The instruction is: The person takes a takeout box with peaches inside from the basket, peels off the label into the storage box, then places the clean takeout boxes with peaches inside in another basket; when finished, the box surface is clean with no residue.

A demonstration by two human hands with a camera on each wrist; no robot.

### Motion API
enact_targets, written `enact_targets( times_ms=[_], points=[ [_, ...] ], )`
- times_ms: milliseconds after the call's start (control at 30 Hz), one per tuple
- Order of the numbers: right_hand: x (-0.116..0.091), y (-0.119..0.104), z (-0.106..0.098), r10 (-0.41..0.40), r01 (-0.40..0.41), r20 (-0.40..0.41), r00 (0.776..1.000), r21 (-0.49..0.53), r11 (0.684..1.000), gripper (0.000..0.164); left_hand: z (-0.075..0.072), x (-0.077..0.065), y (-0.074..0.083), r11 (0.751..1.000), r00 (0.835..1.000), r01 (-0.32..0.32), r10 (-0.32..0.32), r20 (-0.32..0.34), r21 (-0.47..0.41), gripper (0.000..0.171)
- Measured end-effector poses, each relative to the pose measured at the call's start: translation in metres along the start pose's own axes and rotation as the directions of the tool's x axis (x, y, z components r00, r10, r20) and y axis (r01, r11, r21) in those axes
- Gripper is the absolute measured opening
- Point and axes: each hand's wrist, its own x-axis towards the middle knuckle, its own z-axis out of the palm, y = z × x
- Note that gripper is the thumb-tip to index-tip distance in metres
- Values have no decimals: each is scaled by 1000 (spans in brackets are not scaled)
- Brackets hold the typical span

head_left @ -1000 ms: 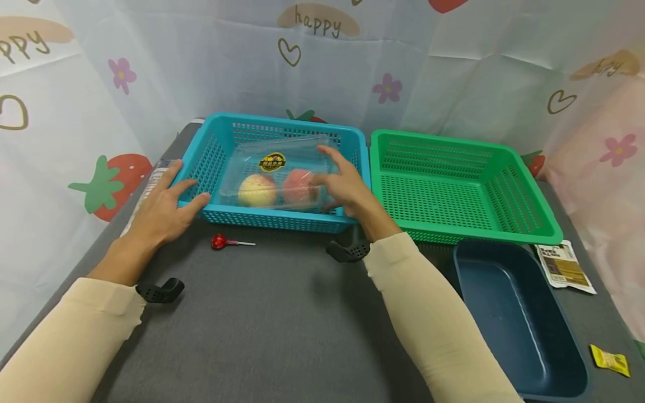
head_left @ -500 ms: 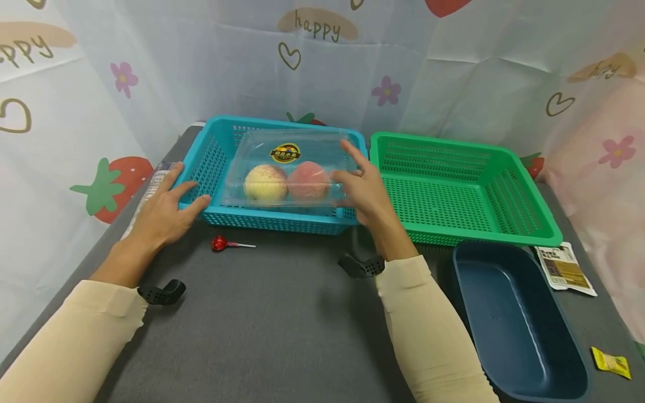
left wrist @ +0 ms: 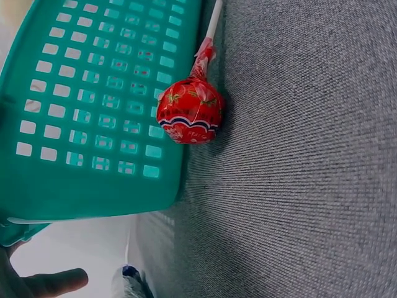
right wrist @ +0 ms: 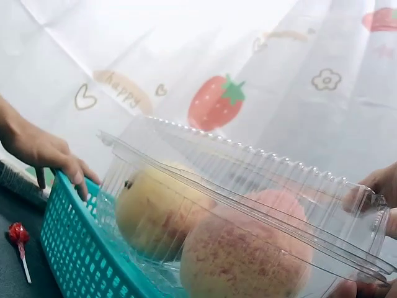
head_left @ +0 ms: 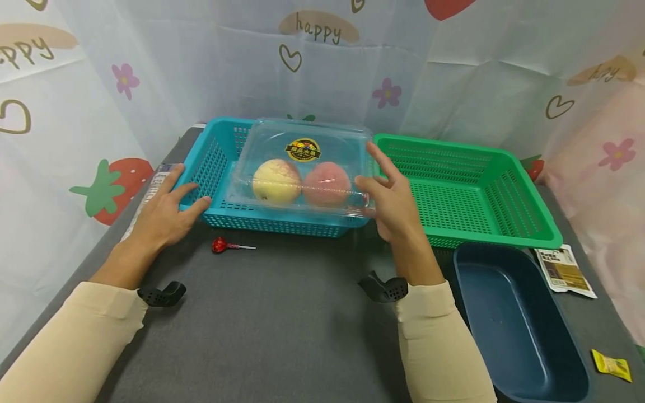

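Note:
A clear plastic fruit box [head_left: 302,150] with a round black label holds a yellowish peach [head_left: 276,182] and a pinker one [head_left: 327,183]. My right hand [head_left: 395,198] grips the box by its right end, thumb on the near side. The box is tilted and overlaps the blue basket [head_left: 282,224]; in the right wrist view it rises above the rim. My left hand [head_left: 163,215] holds that basket at its front left corner, fingers over the rim. A red-wrapped lollipop [left wrist: 190,112] lies just in front of the basket wall.
Right of the blue basket stands a green basket [head_left: 484,239]. A dark blue tub [head_left: 574,358] sits in front of it, with a white and brown packet [head_left: 564,268] and a yellow wrapped sweet [head_left: 611,365] to its right. A printed curtain [head_left: 342,73] hangs behind.
My right hand has brought the fruit box up and to the right, from inside the blue basket to over its right end. My left hand has stayed at the corner.

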Motion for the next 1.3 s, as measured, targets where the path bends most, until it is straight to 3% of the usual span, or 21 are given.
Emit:
enact_targets(
  times_ms=[867,1300],
  points=[
    [-81,10,-33,-32,30,20,999,108,994,65,2,0,1,1000,1000,17,-16,-19,9,65],
    [-118,13,-46,-69,69,2,998,51,996,64,0,0,1,1000,1000,18,-18,-15,15,65]
  ],
)
